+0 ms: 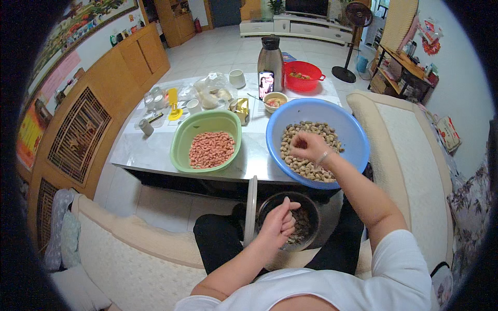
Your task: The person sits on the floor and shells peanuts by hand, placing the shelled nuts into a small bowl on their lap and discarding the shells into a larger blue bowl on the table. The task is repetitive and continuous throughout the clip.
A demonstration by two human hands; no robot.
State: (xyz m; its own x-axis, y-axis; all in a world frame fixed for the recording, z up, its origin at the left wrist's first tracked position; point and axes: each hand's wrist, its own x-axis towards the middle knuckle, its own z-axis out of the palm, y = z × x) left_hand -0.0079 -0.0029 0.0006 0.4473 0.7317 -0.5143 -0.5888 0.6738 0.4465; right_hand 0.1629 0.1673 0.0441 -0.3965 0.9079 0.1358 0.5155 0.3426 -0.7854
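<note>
Over the large blue plastic basin (356,128), my right hand (309,145) hovers at or just above a heap of unshelled peanuts (311,169). Its fingers are curled, and what they may hold is hidden. My left hand (279,223) is half closed above a round bin (317,233) between my knees, its thumb and forefinger near each other. I cannot tell if anything small is in it. Broken peanut shells (297,236) lie in the bin. Shelled pinkish peanuts (212,149) fill the bottom of a green basin (179,144) on the left.
A light upright lid or panel (251,210) rises left of the bin. The low table (253,155) also carries a bowl of food (275,102), a phone (266,85) against a thermos (271,58), a red colander (305,79), cups and bags. Sofas flank me.
</note>
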